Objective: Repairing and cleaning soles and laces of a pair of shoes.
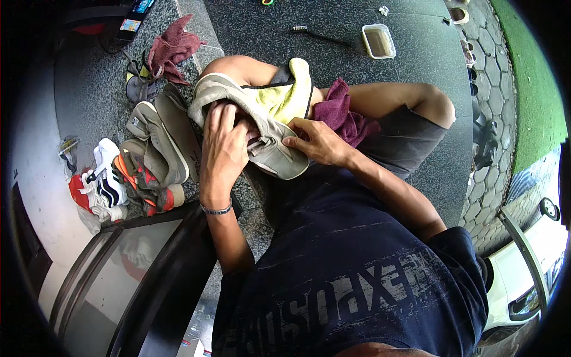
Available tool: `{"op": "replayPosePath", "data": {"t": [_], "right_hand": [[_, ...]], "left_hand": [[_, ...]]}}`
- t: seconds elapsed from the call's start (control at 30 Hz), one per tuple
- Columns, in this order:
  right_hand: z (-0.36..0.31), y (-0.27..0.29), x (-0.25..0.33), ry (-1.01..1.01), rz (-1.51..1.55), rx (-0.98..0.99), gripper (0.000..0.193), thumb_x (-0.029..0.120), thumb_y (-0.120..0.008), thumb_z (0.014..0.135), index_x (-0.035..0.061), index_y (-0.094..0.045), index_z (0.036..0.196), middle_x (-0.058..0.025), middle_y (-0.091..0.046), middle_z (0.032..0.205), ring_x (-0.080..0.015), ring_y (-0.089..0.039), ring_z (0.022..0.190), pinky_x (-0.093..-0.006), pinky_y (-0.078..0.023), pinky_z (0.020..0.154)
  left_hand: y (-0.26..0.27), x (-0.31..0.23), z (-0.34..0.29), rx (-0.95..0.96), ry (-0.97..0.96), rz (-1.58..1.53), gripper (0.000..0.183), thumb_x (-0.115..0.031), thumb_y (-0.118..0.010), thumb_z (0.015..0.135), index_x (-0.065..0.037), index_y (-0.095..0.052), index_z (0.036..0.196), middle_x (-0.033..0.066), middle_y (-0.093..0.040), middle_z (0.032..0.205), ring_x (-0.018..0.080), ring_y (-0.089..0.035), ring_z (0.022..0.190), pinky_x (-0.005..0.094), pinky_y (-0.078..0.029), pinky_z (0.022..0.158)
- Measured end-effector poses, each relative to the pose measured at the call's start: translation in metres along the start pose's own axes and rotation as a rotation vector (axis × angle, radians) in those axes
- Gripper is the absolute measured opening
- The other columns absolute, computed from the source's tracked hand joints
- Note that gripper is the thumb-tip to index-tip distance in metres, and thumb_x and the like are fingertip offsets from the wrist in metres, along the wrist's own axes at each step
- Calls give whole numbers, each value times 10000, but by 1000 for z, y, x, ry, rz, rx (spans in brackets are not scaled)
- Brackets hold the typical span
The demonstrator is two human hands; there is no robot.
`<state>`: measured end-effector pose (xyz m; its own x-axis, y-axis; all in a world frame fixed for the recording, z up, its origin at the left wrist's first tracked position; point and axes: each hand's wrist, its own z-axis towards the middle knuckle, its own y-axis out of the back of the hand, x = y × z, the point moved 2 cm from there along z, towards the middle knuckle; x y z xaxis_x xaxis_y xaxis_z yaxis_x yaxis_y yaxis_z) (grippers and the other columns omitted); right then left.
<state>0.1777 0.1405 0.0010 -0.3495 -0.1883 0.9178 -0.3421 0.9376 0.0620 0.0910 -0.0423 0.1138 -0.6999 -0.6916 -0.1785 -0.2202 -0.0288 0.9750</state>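
Observation:
A grey-beige sneaker [275,159] lies across my lap with its heel up and to the left. My left hand [225,140] has its bent fingers inside the shoe's opening, gripping it near the tongue; the fingertips are hidden. My right hand [318,141] pinches the side of the shoe near the toe between thumb and fingers. Beneath the shoe a yellow cloth [278,102] with a dark edge covers my leg. A maroon cloth [340,113] is draped over the leg beside my right hand.
Several shoes stand to the left, among them a matching grey sneaker [156,140] and a white one with dark stripes [108,172]. Another maroon cloth [173,50] lies beyond them, near a phone [135,21]. Ahead are a long-handled brush [321,35] and a plastic tub of murky liquid [379,41].

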Motion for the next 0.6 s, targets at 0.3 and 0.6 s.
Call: {"op": "replayPosePath", "data": {"t": [0.3, 0.6], "right_hand": [[-3, 6, 7, -46, 36, 18, 398, 345, -661, 986, -41, -605, 1060, -249, -692, 863, -370, -712, 825, -460, -527, 722], [-3, 3, 6, 37, 24, -28, 408, 358, -663, 984, -41, -605, 1048, -245, -690, 848, -364, -704, 802, -456, -524, 713]], "left_hand": [[8, 11, 0, -68, 144, -110, 202, 39, -595, 827, 13, -587, 1027, 190, -530, 1171, 421, -506, 1134, 517, -421, 970], [-6, 22, -11, -183, 180, -39, 214, 24, -605, 851, -2, -596, 1063, 162, -545, 1166, 397, -550, 1115, 501, -468, 946]]}}
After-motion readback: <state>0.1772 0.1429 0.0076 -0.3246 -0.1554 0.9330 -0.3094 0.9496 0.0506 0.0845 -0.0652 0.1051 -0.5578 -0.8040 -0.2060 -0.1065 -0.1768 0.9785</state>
